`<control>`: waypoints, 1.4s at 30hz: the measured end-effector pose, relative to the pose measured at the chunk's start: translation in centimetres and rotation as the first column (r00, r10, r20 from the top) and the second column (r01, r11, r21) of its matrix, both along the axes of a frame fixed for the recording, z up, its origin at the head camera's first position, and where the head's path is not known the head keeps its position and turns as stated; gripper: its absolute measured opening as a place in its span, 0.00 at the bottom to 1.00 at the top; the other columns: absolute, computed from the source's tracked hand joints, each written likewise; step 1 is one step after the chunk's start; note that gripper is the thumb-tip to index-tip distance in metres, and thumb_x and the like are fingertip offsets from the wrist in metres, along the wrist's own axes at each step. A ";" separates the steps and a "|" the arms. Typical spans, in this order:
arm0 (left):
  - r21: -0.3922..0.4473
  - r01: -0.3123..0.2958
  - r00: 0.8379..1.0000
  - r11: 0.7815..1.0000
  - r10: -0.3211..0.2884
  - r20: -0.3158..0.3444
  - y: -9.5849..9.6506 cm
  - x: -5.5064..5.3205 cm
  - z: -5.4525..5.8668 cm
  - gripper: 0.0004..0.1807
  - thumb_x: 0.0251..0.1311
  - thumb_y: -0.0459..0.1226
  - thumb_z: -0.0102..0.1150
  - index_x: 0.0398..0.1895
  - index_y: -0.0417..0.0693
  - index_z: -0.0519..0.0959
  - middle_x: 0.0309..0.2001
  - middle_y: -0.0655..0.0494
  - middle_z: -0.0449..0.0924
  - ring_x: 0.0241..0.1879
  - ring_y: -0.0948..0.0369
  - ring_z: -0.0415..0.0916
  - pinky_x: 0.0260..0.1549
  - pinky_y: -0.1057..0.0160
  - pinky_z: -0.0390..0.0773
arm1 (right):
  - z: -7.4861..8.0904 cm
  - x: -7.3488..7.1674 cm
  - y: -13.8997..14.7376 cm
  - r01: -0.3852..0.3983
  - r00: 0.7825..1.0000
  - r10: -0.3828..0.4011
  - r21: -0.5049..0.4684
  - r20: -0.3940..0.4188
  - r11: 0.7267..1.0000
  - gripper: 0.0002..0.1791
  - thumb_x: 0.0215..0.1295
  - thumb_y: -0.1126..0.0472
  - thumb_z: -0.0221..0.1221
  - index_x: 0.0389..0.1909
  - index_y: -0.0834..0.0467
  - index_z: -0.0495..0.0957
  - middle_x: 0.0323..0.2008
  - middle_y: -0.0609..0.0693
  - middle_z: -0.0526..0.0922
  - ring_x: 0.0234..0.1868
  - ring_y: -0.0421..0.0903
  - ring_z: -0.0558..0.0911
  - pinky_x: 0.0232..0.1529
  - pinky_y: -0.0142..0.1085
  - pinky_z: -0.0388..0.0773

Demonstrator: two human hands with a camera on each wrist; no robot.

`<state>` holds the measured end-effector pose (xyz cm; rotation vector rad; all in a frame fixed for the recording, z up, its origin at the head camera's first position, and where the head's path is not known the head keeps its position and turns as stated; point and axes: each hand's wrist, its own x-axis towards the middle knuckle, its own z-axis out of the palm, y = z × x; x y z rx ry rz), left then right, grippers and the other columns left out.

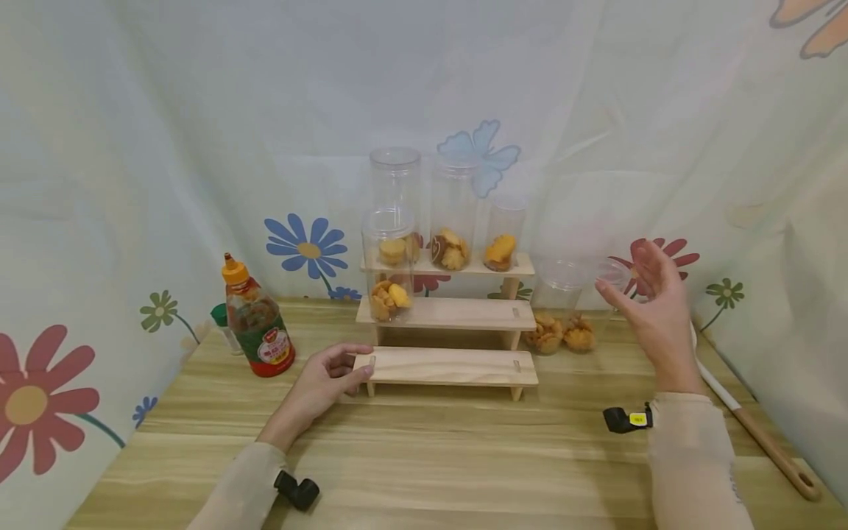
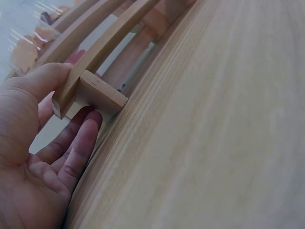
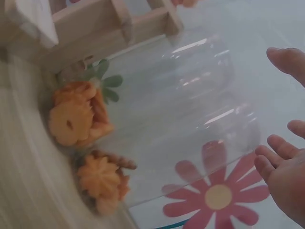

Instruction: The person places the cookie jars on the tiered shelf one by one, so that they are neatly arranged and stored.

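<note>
My left hand [image 1: 329, 380] grips the left end of a three-step wooden display rack [image 1: 450, 366] at its lowest step. In the left wrist view the thumb lies on that board and the fingers [image 2: 78, 148] curl beneath it by the leg. My right hand [image 1: 652, 305] is raised at the right with its fingers spread, holding nothing. Beside it two clear jars with cookies stand on the table: the nearer jar [image 1: 606, 298] and its neighbour [image 1: 556, 298]. In the right wrist view the fingers [image 3: 281, 145] appear apart from the jars' tops.
Three clear cookie jars stand on the top step, one being a short jar [image 1: 506, 228]. Another tall jar [image 1: 389, 258] is on the middle step. A red sauce bottle [image 1: 265, 331] and a green-capped shaker [image 1: 228, 327] stand left. A wooden-handled utensil [image 1: 762, 430] lies right.
</note>
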<state>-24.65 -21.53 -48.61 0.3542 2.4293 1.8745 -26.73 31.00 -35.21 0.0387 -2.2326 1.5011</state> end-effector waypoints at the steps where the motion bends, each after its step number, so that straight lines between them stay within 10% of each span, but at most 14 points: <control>1: 0.001 0.000 1.000 1.000 0.000 0.001 0.0 0.0 0.0 0.23 0.76 0.40 0.73 0.70 0.45 0.83 0.47 0.41 0.85 0.38 0.56 0.84 0.38 0.60 0.87 | -0.4 -0.2 0.2 -0.001 1.000 0.001 -0.009 0.005 1.000 0.56 0.74 0.53 0.75 0.92 0.45 0.50 0.88 0.57 0.59 0.87 0.58 0.61 0.86 0.50 0.58; 23: 0.001 -0.017 1.000 1.000 0.017 0.008 0.0 -0.1 0.0 0.23 0.75 0.40 0.74 0.69 0.48 0.84 0.47 0.46 0.85 0.39 0.55 0.85 0.39 0.60 0.88 | -7.5 -3.3 1.3 -0.053 0.993 0.056 -0.031 0.100 0.998 0.50 0.77 0.55 0.72 0.89 0.60 0.54 0.82 0.68 0.66 0.83 0.68 0.65 0.83 0.62 0.60; 42: -0.013 -0.029 0.999 0.999 0.030 0.018 0.1 -0.1 0.1 0.22 0.75 0.42 0.74 0.69 0.50 0.84 0.47 0.46 0.85 0.39 0.56 0.84 0.39 0.61 0.87 | -8.5 -3.6 0.5 -0.016 0.995 0.017 -0.017 0.100 1.000 0.42 0.77 0.58 0.72 0.83 0.65 0.62 0.77 0.64 0.75 0.74 0.56 0.75 0.78 0.43 0.73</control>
